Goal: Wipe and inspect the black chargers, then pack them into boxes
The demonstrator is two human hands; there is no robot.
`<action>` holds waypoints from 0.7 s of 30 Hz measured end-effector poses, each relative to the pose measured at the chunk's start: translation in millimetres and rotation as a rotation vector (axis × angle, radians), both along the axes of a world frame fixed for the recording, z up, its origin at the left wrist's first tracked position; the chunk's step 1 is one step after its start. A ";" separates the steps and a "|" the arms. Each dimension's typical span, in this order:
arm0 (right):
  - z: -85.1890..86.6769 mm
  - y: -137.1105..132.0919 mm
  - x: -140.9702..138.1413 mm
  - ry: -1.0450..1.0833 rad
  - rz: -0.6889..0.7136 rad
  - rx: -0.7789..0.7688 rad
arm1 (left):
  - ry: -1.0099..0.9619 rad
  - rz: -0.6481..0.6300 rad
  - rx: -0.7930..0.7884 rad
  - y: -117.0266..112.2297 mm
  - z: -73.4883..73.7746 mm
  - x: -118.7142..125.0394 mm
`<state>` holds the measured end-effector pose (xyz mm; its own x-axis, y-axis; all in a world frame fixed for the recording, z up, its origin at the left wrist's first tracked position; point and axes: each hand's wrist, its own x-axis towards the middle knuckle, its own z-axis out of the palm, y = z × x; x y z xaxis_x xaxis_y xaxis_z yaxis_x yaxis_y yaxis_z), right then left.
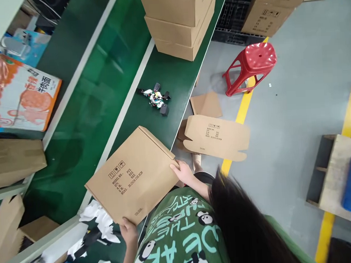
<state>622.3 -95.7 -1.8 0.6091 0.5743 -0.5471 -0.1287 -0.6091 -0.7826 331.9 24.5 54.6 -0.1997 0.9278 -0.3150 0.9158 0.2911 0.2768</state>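
Observation:
A closed, flat cardboard box [133,177] lies in front of my body, with its printed panel facing up and a folded edge along its far right side. My left hand [128,230] grips the corner nearest the bottom of the view, thumb on top. At the right corner my right hand [182,172] holds the same box, its thumb over the panel and the other fingers hidden beneath. Just beyond the box, a small pile of black and white parts with cables [156,97] rests on the green bench [133,114].
Stacked cardboard boxes [181,25] stand farther along the bench. Unfolded cardboard [217,137] lies low at the right, near a red stool [256,62]. White crumpled paper [100,220] is at the lower left. An orange and white carton [20,92] sits across the green belt [102,72].

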 end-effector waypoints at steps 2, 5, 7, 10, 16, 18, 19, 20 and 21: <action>0.6 -0.1 0.3 -0.007 0.002 -0.004 | 0.003 0.027 0.003 -1.0 1.9 2.9; 1.1 -1.6 2.7 -0.021 0.012 -0.006 | -0.008 0.059 0.016 -0.8 1.8 3.6; 1.4 -3.0 4.8 -0.033 0.031 0.003 | -0.029 0.076 0.023 -0.1 0.1 2.6; 1.2 -4.8 6.6 -0.064 0.060 0.013 | -0.062 0.097 0.029 0.4 -3.1 1.0; -6.1 -8.9 6.8 -0.152 0.079 -0.011 | -0.098 0.125 0.027 0.4 -8.4 -1.9; -11.4 -10.5 10.7 -0.179 0.098 0.009 | -0.111 0.115 0.035 2.6 -9.2 -2.5; -14.5 -10.7 14.1 -0.196 0.108 0.022 | -0.121 0.106 0.041 4.1 -9.3 -2.5; -17.8 -10.2 18.5 -0.216 0.119 0.036 | -0.132 0.091 0.047 5.7 -9.3 -2.0; -21.1 -9.0 23.7 -0.234 0.133 0.053 | -0.147 0.067 0.048 7.2 -9.1 -1.2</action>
